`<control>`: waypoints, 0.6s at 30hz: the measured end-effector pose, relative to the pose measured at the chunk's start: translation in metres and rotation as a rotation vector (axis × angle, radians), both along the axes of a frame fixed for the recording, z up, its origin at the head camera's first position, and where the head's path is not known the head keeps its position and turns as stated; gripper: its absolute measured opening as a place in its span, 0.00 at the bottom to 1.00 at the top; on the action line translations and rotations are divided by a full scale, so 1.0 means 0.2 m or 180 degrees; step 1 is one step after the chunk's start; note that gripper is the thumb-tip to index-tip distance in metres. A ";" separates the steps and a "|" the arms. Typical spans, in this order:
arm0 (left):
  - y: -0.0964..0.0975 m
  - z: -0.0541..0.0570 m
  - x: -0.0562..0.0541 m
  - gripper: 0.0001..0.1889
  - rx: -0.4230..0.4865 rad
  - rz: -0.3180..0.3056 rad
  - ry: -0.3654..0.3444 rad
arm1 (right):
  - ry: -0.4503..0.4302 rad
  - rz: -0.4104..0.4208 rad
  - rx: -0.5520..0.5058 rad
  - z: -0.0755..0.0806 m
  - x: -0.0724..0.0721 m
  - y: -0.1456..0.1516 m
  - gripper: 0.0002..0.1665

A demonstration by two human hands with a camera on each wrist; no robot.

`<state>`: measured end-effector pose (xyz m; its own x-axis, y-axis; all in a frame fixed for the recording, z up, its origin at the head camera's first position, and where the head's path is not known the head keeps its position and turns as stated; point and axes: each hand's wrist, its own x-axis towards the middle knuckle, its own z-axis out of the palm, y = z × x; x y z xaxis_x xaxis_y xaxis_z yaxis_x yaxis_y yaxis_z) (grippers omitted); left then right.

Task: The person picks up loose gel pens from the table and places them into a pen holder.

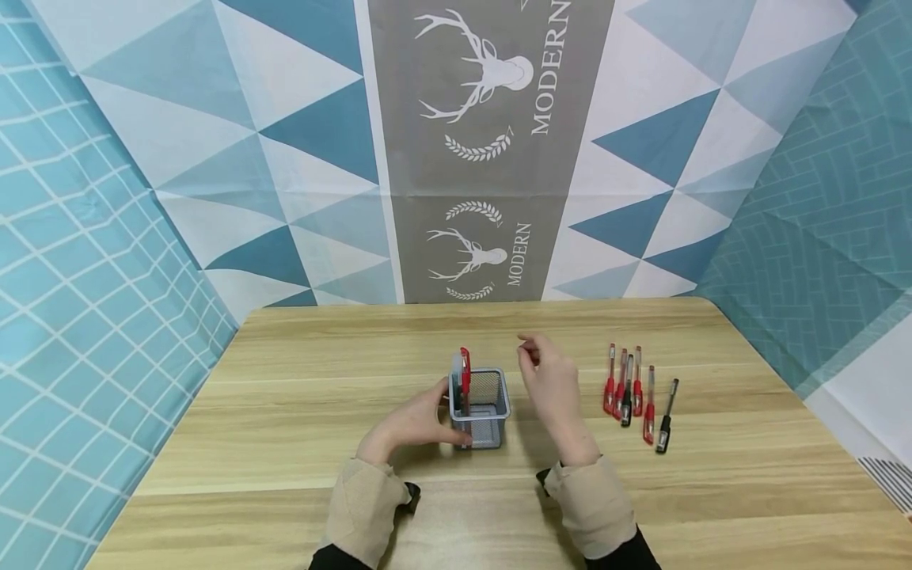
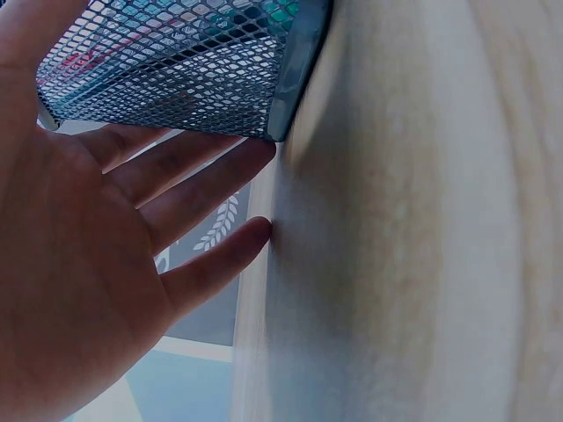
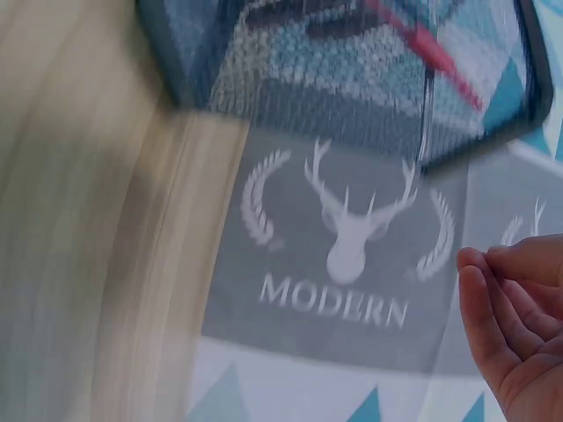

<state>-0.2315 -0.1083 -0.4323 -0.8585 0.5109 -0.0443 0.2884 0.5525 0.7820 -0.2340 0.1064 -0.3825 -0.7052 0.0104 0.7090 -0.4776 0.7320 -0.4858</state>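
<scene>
A silver-grey wire-mesh pen holder [image 1: 486,432] stands upright on the table, and its mesh wall [image 2: 193,88] fills the top of the left wrist view. My left hand [image 1: 416,418] holds it at its left side, thumb across the front and fingers behind. Inside, a red pen [image 1: 465,372] stands at the left, beside something pale and green too small to make out. My right hand [image 1: 554,384] is raised just right of the holder, fingers loosely bent and thumb near the index fingertip. Nothing shows between those fingertips [image 3: 471,258].
To the right lie several loose pens: red ones such as the red gel pen [image 1: 649,408], and black ones such as the black gel pen [image 1: 666,419]. The wooden table [image 1: 321,348] meets a patterned cloth backdrop [image 1: 313,158] at its far edge.
</scene>
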 end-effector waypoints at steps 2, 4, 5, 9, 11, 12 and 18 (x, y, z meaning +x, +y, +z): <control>0.00 0.00 0.00 0.46 -0.0007 -0.0005 -0.0012 | -0.0124 -0.0101 -0.0053 0.00 -0.01 0.05 0.10; 0.00 0.00 0.00 0.45 -0.0012 -0.0015 -0.0019 | -0.0279 -0.0203 -0.0124 0.00 -0.02 0.11 0.10; 0.00 0.00 0.00 0.44 -0.0008 -0.0019 -0.0022 | -0.0357 -0.0258 -0.0159 0.00 -0.03 0.13 0.10; 0.00 0.00 0.00 0.44 -0.0024 -0.0017 -0.0015 | -0.0560 -0.0459 -0.0220 0.00 -0.04 0.23 0.11; 0.00 0.00 0.00 0.45 -0.0031 -0.0009 -0.0016 | -0.0603 -0.0554 -0.0194 0.00 -0.05 0.27 0.11; 0.00 0.00 0.00 0.45 -0.0042 -0.0006 -0.0009 | -0.0627 -0.0597 -0.0181 -0.01 -0.05 0.29 0.11; 0.00 0.00 0.00 0.47 -0.0043 0.0016 -0.0028 | -0.0937 -0.0767 -0.0089 -0.02 -0.04 0.36 0.11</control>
<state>-0.2313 -0.1082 -0.4318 -0.8607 0.5058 -0.0586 0.2788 0.5644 0.7770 -0.2424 0.1783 -0.3868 -0.8535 0.2173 0.4736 -0.1304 0.7908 -0.5980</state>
